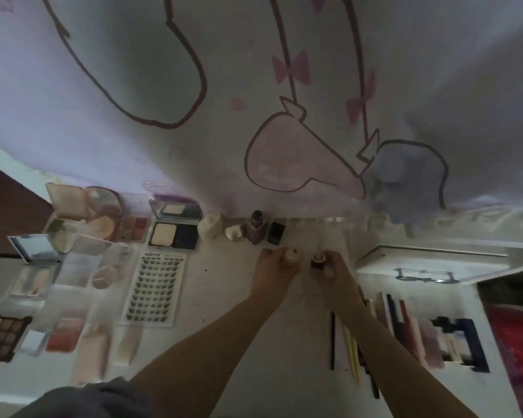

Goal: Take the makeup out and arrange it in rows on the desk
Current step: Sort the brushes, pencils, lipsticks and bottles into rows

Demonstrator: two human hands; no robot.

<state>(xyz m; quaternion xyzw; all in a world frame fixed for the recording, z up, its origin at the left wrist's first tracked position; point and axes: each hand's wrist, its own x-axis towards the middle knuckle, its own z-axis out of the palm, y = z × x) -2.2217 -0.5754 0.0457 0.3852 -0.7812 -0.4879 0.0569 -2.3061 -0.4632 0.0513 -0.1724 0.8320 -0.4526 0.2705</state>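
Nearest the camera, below the lash card [153, 289]: two bare forearms reaching up across the pale desk [224, 300], with pencils [352, 351] and slim sticks lined up to the right of them. Left of the lash card, flat packets, sponges and a shadow palette [3, 336] already laid in rows.

Above and right of the lash card, at mid-desk: left hand [274, 267] curled round a small pale bottle [292, 256], cap up; right hand [334, 267] pinching a small dark bottle [318, 260] just beside it. Both grips closed on their bottles, though blurred at the fingertips.

Probably small, light and rigid, glass or hard plastic, so smooth and a little slippery; likely to tip on narrow bases and possibly to chip if knocked together. Best held round the body, low, not by the cap, and set down upright.

Farther back, right of the open compact [175, 233]: a row of jars and bottles against the printed cloth [254, 101], ending in a dark little box [276, 233], apparently the row to join.
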